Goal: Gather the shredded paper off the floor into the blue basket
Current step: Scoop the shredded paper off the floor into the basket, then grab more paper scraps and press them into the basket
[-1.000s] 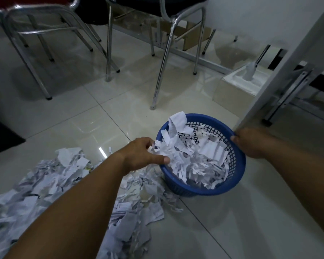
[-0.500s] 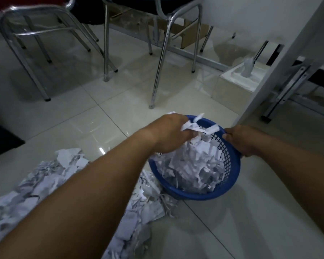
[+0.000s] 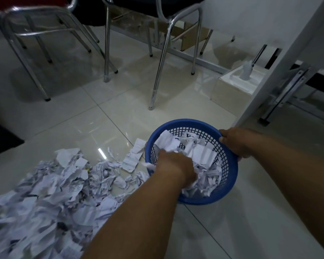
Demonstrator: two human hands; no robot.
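Observation:
The blue basket [image 3: 186,122] stands on the tiled floor, partly filled with shredded paper [image 3: 202,152]. My right hand [image 3: 238,142] grips the basket's right rim. Over the near-left rim, my left hand [image 3: 174,167] reaches down into the paper inside; it is blurred and its fingers are buried among the shreds, so their pose is hidden. A wide pile of shredded paper [image 3: 51,193] covers the floor to the left of the basket, reaching up to its wall.
Chrome chair legs [image 3: 158,71] stand behind the basket, with more chairs [image 3: 26,58] at the far left. A white box [image 3: 234,86] and a slanted white table leg [image 3: 281,66] are at the right. A dark mat [image 3: 0,139] lies at the left edge.
My left hand lifted a handful of shreds from the basket's left edge over the basket, then dropped down into the paper inside. My right hand kept hold of the rim.

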